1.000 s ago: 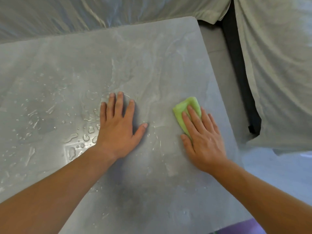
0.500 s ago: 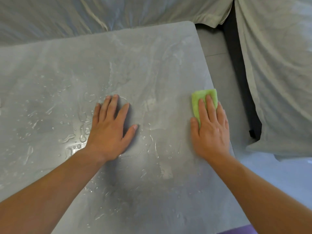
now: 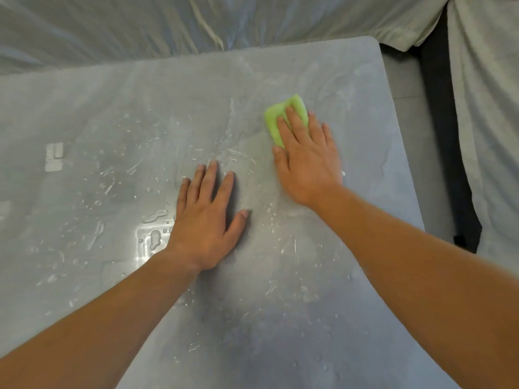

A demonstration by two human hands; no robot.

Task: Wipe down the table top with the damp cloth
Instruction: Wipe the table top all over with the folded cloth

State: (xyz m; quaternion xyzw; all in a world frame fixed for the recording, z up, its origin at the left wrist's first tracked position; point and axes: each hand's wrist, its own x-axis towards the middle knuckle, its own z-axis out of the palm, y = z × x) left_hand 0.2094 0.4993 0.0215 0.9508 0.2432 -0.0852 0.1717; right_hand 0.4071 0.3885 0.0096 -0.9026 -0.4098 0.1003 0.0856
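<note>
Right grip, spread flat, presses the green cloth beneath it; left grip spread.

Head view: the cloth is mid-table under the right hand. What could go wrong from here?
1. The left hand presses flat on the wet table beside droplets; it might slip, and the patch under it could go unwiped.
2. The right hand only presses the cloth with flat fingers, so the cloth could slide out on a fast stroke.
</note>
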